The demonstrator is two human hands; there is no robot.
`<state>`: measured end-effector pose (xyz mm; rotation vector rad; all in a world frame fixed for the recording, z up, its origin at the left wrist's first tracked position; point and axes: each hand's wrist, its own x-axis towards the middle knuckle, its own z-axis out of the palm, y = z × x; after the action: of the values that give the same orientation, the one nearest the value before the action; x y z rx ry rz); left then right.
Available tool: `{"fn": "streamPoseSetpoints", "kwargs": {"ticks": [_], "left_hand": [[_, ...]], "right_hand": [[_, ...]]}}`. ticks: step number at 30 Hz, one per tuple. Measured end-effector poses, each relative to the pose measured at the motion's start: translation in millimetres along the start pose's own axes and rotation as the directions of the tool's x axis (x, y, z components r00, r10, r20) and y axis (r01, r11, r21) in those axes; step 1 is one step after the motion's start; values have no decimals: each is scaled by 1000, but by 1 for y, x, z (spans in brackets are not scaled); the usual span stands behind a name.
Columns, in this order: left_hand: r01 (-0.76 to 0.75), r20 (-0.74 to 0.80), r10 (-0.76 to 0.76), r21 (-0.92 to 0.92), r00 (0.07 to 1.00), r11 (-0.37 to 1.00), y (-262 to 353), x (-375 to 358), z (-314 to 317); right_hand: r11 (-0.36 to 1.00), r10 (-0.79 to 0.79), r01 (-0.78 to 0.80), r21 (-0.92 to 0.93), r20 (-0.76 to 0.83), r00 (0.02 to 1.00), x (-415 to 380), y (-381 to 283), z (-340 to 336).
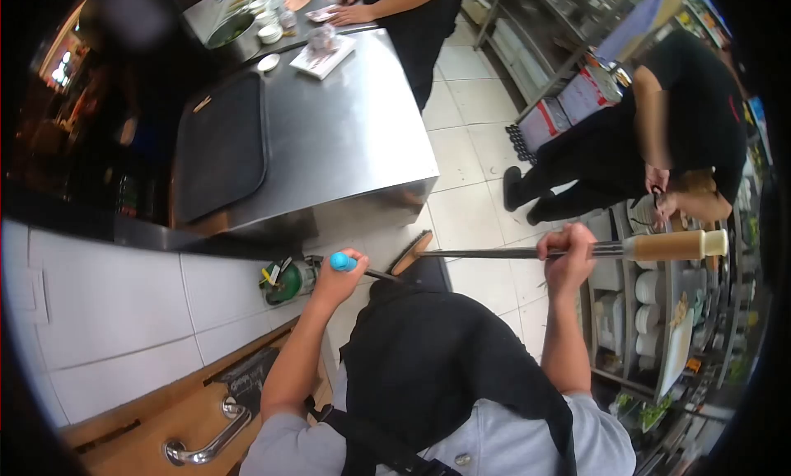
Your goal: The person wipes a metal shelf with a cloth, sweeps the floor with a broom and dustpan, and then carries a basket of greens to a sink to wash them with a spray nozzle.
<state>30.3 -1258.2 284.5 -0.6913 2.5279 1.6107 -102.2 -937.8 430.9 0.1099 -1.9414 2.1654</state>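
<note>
We see a steel table point(354, 122) at upper left. From centre to right is our broom point(494, 253), its head beside the dark dustpan point(433, 273). Our right hand point(568, 255) wraps its pole; our left hand point(339, 284) grasps a blue-tipped handle point(342, 262).

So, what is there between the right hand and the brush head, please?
In the head view, the handle runs from the right hand to the brush head, with floor tiles visible beneath it.

A black apron point(437, 344) covers a grey short-sleeved shirt point(600, 431).
</note>
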Motion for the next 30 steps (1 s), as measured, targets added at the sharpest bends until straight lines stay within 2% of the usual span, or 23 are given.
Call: {"fn": "streamPoseSetpoints", "kwargs": {"ticks": [4, 6, 8, 11, 13, 15, 17, 19, 20, 21, 24, 25, 26, 27, 29, 30], "left_hand": [[-91, -16, 93, 84, 996, 992, 5, 7, 13], [-71, -219, 90, 91, 972, 993, 0, 12, 17], [51, -311, -65, -53, 948, 997, -12, 24, 13], [34, -400, -135, -249, 906, 968, -16, 30, 7], [43, -450, -131, -201, 884, 979, -30, 38, 6], [66, -431, -150, -203, 890, 977, -43, 44, 5], [10, -396, -19, -26, 918, 1000, -48, 50, 3], [-42, -329, -51, -271, 943, 962, -95, 74, 2], [5, -278, -83, -270, 957, 963, -92, 73, -2], [-29, -285, -54, -281, 957, 959, -96, 75, -1], [9, -219, -58, -219, 974, 976, -131, 82, -6], [215, -193, -256, -212, 947, 953, -131, 79, -5], [408, -175, -442, -200, 880, 891, -135, 77, -6], [397, -173, -429, -191, 887, 898, -138, 75, -6], [659, 138, -646, -208, 751, 723, -162, 68, 7], [706, 164, -687, -194, 708, 681, -180, 58, 25]], "right_hand": [[994, -54, 64, 85, -122, 991, 8, -26, -45], [993, -28, 50, 111, -186, 982, 10, -35, -60], [995, -47, 63, 73, -208, 977, 6, -32, -72], [996, -72, 82, 27, -253, 965, 1, -15, -89], [995, -70, 40, -95, -343, 937, -4, -10, -95], [989, -72, 13, -146, -406, 911, -6, -6, -110], [961, -108, 1, -278, -373, 922, -8, -3, -133], [956, -118, -26, -293, -460, 880, -11, -16, -147], [956, -115, -40, -291, -495, 861, -14, -21, -156], [950, -120, -54, -307, -519, 847, -18, -24, -169], [962, -157, -13, -272, -591, 791, -29, -35, -209], [963, -157, -16, -271, -607, 779, -31, -37, -226], [963, -156, -10, -271, -582, 798, -34, -38, -246], [963, -156, 1, -271, -552, 819, -36, -38, -264], [963, -142, -19, -270, -565, 813, -37, -40, -293], [963, -117, -51, -265, -579, 807, -37, -43, -306]]}}
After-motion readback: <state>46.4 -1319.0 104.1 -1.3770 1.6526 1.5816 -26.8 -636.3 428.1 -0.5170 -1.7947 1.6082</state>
